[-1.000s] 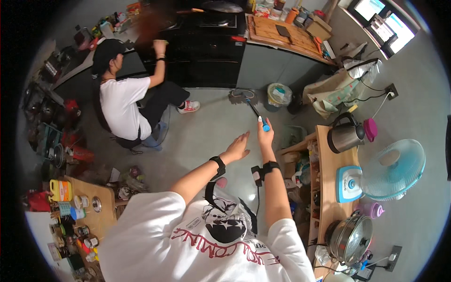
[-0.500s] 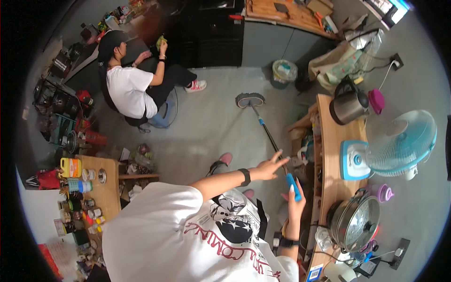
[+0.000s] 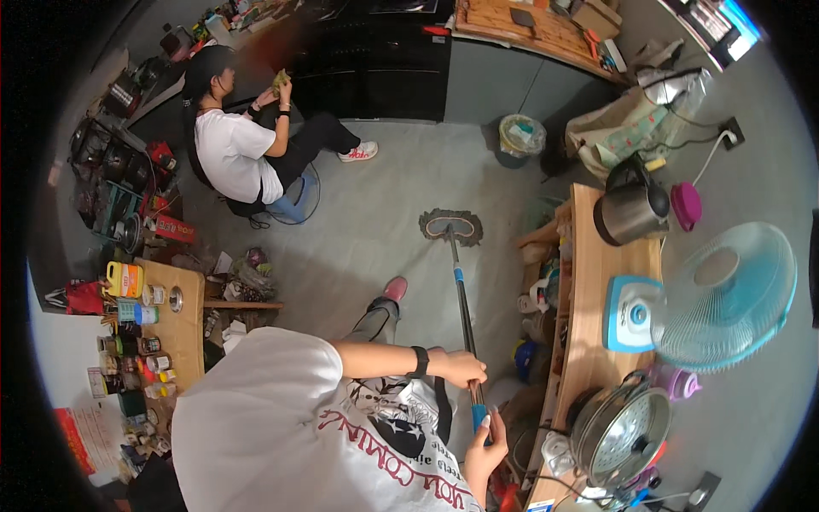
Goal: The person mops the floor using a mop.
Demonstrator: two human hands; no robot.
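Observation:
A mop with a grey fringed head (image 3: 451,227) lies flat-headed on the grey floor in front of me. Its dark pole (image 3: 466,316) slants up toward my body. My left hand (image 3: 461,368) is wrapped round the pole just above the blue grip. Lower down, my right hand (image 3: 486,449) holds the blue grip (image 3: 479,416) at the pole's end, its thumb lying along it.
On the left a person (image 3: 235,141) sits low, holding a greenish thing in both hands. A wooden shelf (image 3: 589,256) at right carries a kettle (image 3: 631,209), a fan (image 3: 725,294) and a steamer pot (image 3: 618,435). A bin (image 3: 519,141) stands by the cabinets; a small table (image 3: 183,316) is at left.
My left hand, open beside the pole before, has closed round it. The mop's head and grip have come nearer to me. The seated person's hands have come together.

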